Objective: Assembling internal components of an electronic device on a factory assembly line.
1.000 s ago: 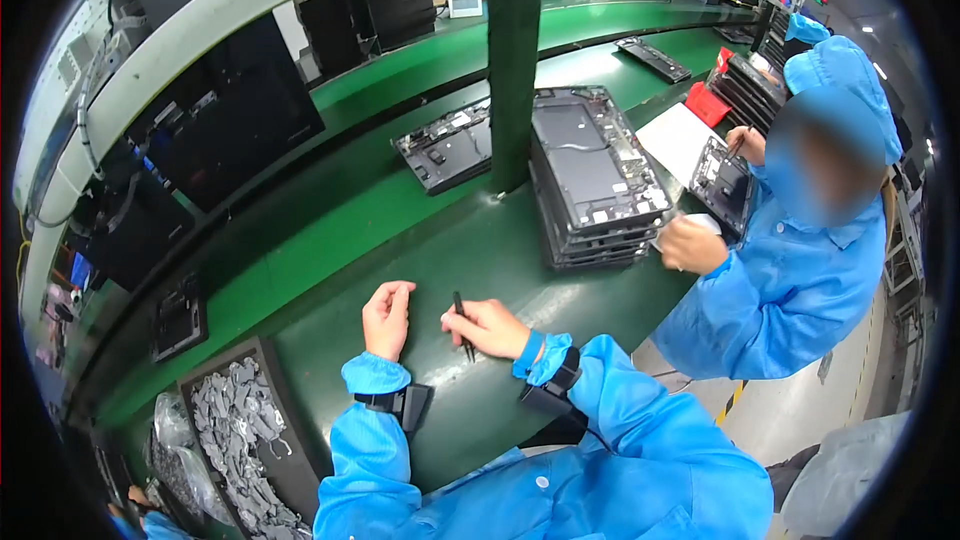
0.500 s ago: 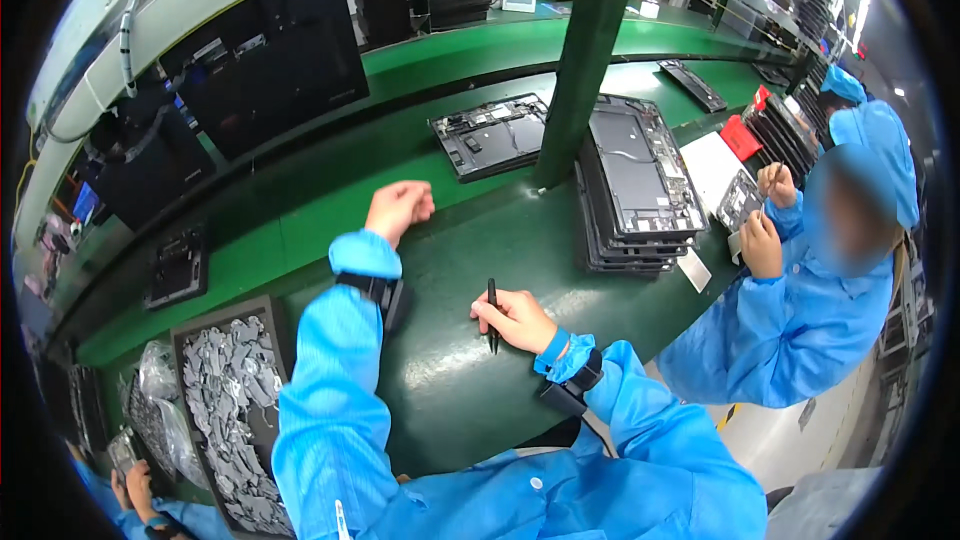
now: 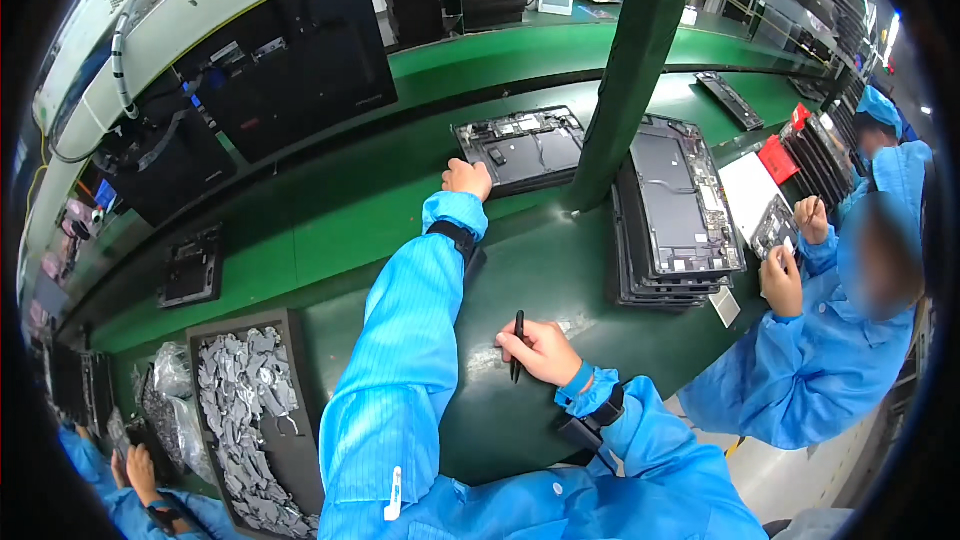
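My left hand reaches across the bench to the near-left corner of a black laptop base with its circuit boards exposed. Its fingers are curled at that edge; their tips are partly hidden. In my right hand, a slim black pen stands nearly upright, pinched between thumb and fingers above the green bench top. To the right of the post rises a stack of similar laptop bases, the top one showing its inside.
A green post stands between the single base and the stack. At lower left, a dark tray holds many grey pieces. Another base lies at far left. A co-worker handles a board on the right; another person's hands show lower left.
My left hand has moved forward and right to the corner of the laptop base. The right hand keeps the pen. The whole view has shifted a little.
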Tool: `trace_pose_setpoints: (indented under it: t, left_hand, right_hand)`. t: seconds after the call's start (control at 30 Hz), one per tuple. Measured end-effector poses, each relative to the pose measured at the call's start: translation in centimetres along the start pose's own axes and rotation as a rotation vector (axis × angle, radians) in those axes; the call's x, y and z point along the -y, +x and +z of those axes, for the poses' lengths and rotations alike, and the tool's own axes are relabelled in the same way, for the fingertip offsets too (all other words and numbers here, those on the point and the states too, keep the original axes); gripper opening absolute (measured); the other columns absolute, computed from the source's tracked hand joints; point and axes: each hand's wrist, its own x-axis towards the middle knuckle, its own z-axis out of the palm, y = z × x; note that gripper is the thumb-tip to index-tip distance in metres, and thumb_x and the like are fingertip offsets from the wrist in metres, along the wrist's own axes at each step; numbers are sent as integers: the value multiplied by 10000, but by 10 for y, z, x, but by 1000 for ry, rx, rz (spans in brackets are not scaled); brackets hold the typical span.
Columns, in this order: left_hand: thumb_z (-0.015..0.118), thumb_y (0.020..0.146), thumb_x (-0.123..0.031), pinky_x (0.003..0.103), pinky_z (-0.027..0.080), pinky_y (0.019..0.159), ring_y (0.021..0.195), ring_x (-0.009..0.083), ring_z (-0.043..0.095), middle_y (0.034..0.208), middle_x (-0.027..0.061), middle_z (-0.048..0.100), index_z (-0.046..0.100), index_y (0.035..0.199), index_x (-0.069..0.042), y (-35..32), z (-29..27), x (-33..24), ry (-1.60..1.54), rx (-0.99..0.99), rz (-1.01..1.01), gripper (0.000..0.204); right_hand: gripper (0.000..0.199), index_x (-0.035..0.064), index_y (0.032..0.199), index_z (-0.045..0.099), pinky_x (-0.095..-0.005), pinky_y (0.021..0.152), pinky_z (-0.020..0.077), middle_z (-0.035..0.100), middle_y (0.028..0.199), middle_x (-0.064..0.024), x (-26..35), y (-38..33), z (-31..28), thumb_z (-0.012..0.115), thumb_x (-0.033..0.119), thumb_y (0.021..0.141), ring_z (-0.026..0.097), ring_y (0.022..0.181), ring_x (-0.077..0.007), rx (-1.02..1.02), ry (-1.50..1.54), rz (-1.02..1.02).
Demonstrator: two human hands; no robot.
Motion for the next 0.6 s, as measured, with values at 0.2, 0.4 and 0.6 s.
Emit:
trace_pose_setpoints:
  t: [0.2,0.4,0.6]
  left_hand:
    - [567,906,-189,406,513,802,916,296,623,1042,215,625,542,1087,87,57,-17,69,-795,-49,40,331]
    - [544,942,-144,330,501,829,933,215,625,1084,106,642,586,1191,14,15,-157,115,-1090,-26,188,298]
    - [522,958,-139,254,481,803,878,116,605,976,39,656,612,1130,17,-44,-222,160,-871,292,212,249]
  right_hand:
    - [231,6,912,659,-243,551,462,635,664,-29,-1,1,10,592,221,961,585,599,-77,1,110,-10]
    - [277,-8,932,604,-279,643,474,626,645,-66,0,-14,-7,482,229,1007,608,673,-140,-20,563,-5]
    - [198,16,1132,568,-263,702,507,663,966,-95,23,-49,-22,495,151,1006,640,803,-147,-27,572,-57]
